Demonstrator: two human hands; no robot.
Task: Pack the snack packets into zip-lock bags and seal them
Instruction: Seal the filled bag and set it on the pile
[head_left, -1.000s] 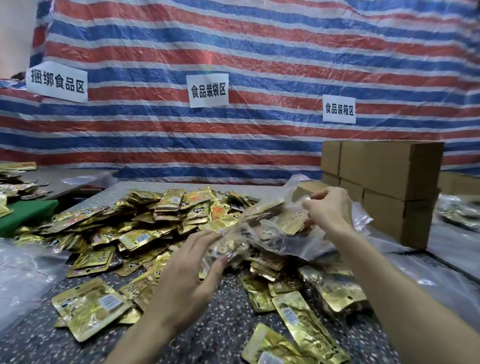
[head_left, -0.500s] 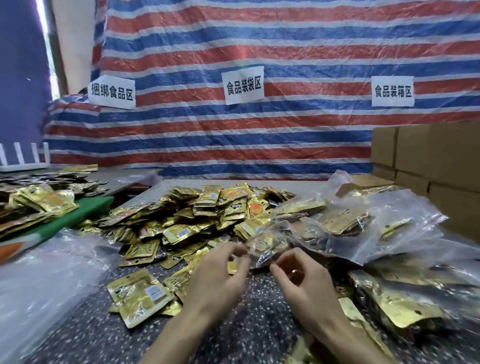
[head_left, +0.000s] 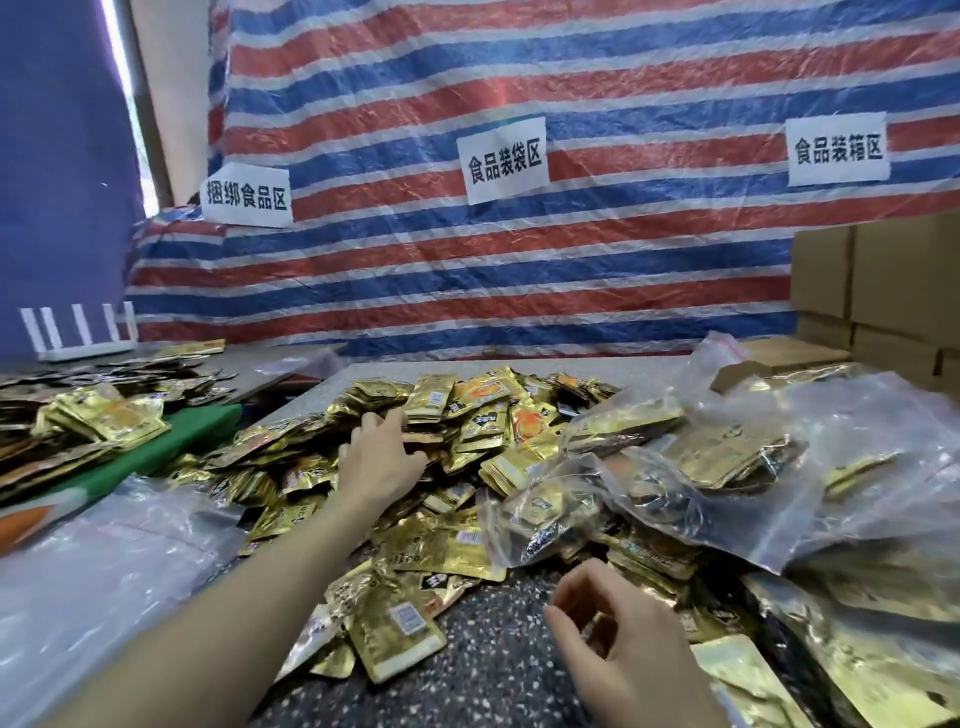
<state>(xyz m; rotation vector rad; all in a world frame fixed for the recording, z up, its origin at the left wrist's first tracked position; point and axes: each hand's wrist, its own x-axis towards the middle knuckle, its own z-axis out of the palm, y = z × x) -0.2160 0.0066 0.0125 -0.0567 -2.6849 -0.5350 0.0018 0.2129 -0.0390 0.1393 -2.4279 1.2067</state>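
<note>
At twelve o'clock on the worktop (head_left: 493, 670) lies a loose heap of gold snack packets (head_left: 467, 415), far too many to count. The left hand (head_left: 382, 462) rests on that heap with its fingers spread, its grip open and nothing lifted. The right hand (head_left: 623, 644) hovers at five o'clock, fingers loosely curled, its grip empty. Filled zip-lock bags (head_left: 727, 467) overlap toward two o'clock. I count at least two, and cannot tell whether they are sealed. Clear plastic (head_left: 104, 571) at nine o'clock is probably unused bags. Most of the packing looks undone.
</note>
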